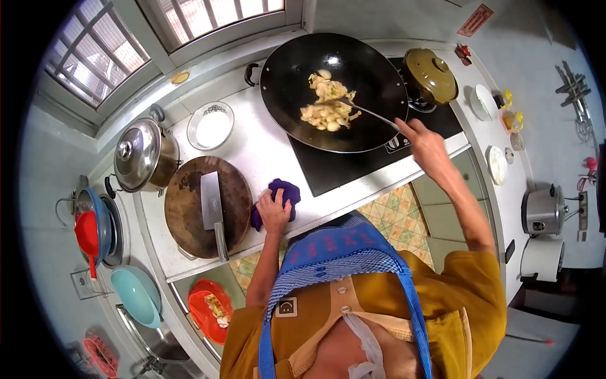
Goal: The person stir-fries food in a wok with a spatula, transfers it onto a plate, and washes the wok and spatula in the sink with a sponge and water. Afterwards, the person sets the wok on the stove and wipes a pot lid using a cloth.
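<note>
wok (290,82) is my reference: big, black, sitting on the cooktop (315,170). food (331,117), pale chunks in a loose pile, lies inside the wok, around the middle and toward my side.

right hand (426,146): clenched round the spatula (372,115) handle, just outside the wok's right rim. handle slants over that rim, blade end down in the food. exact blade contact is hidden by the chunks.

left hand (274,211): on the purple cloth (287,189), well apart from the wok, on its near left side. fingers are spread over the top of the cloth; can't tell if they pinch it or only rest there. cloth is bunched on the counter (271,158).

left of the wok: glass bowl (197,129) with something white in it, then a lidded steel pot (136,158) further out. near left of the wok, past my cloth: round chopping board (180,196), cleaver (211,199) flat on it, its handle reaching over the board's near edge.

right of the wok, just beside it: brown pot (429,85), lid on. white bowl (484,104) sits further right.
</note>
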Available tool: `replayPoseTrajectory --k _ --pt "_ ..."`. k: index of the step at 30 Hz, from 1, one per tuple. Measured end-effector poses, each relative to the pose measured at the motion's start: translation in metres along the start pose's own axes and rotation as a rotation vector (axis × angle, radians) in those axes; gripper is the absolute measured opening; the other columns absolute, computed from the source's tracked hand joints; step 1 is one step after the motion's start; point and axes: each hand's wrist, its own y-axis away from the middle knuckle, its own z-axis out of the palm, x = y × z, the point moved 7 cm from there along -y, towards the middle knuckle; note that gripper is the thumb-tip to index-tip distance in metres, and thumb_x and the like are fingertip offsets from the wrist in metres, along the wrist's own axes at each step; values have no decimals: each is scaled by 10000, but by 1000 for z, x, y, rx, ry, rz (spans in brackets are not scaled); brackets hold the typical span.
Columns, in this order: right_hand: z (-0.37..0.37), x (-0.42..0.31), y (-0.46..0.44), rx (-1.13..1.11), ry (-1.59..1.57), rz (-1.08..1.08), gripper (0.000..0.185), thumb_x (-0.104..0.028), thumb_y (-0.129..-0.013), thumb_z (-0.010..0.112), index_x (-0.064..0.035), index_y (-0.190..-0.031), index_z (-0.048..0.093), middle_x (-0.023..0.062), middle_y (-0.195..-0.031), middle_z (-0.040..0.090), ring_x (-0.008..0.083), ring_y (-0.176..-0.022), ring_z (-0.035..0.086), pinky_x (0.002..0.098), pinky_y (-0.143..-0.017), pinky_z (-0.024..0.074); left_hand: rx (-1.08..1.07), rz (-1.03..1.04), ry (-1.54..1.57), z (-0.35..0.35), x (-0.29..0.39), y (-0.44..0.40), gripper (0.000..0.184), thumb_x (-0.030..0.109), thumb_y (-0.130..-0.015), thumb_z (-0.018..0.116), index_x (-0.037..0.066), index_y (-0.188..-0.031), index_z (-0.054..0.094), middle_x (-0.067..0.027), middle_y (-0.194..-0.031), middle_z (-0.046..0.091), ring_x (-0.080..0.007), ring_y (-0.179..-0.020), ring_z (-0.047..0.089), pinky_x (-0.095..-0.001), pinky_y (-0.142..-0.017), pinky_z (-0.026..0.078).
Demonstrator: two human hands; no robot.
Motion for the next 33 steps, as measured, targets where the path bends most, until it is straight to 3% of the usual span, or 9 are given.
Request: replayPoseTrajectory --k 7,10,11,13,21,24,30,31,33 --pt "4 -19 60 -225 60 276 545 68 -696 474 -95 -1216 462 132 -925 528 278 -742 600 367 -588 506 -139 -32 106 17 -13 -18 325 269 -728 618 74 -979 551 -168 -964 527 -336 -929 491 -416 -780 395" --pt "71 -27 51 239 -178 152 479 13 -747 450 -84 -1213 399 184 -927 498 339 -785 563 401 -611 487 -193 -231 213 23 -37 -52 362 346 -809 539 40 -1003 553 -167 -951 567 -328 -839 559 -408 -735 433" --pt "106 -23 53 114 -196 259 471 6 -741 464 -51 -1203 393 198 -924 496 341 -774 550 406 -590 476 -209 -276 204 13 -38 -65 376 364 -821 527 36 -1000 557 -170 -945 577 -325 -831 570 -411 -730 439" --pt "104 -25 49 -23 -210 365 427 -86 -795 500 -64 -1210 405 180 -921 499 317 -754 549 389 -589 473 44 -127 340 -9 -26 -79 278 316 -807 555 50 -889 560 -125 -843 573 -338 -734 564 -419 -625 452" --pt "81 31 121 140 -545 452 502 -413 -856 455 -26 -1172 495 171 -1024 548 313 -898 549 358 -783 446 -147 5 -133 28 -3 -49 338 164 -791 529 1 -1080 472 -199 -1026 488 -355 -946 472 -428 -782 373" --pt "121 63 174 -59 -1197 716 555 -486 -887 358 -11 -1096 555 167 -882 611 253 -868 579 322 -806 437 -154 -43 -200 30 2 -41 403 204 -822 507 30 -1179 432 -209 -1161 455 -352 -1037 449 -440 -846 344" --pt "183 166 297 -133 -1394 757 468 -387 -879 445 -32 -1178 502 120 -976 616 210 -904 581 287 -798 440 -281 -5 -694 40 14 -28 562 277 -859 444 121 -1359 240 -190 -1269 382 -334 -1115 396 -474 -910 292" --pt "188 194 321 -81 -1478 816 440 -343 -878 468 -31 -1187 492 119 -989 615 204 -910 581 281 -800 440 24 182 -885 21 46 -20 612 351 -853 436 110 -1368 208 -197 -1301 345 -335 -1141 371 -507 -913 275" --pt "201 243 372 -100 -1436 867 389 -266 -867 496 -18 -1167 504 116 -989 617 186 -912 583 274 -802 439 -430 -41 -980 3 120 -4 659 375 -828 472 92 -1363 212 -215 -1330 299 -357 -1132 384 -488 -889 329"
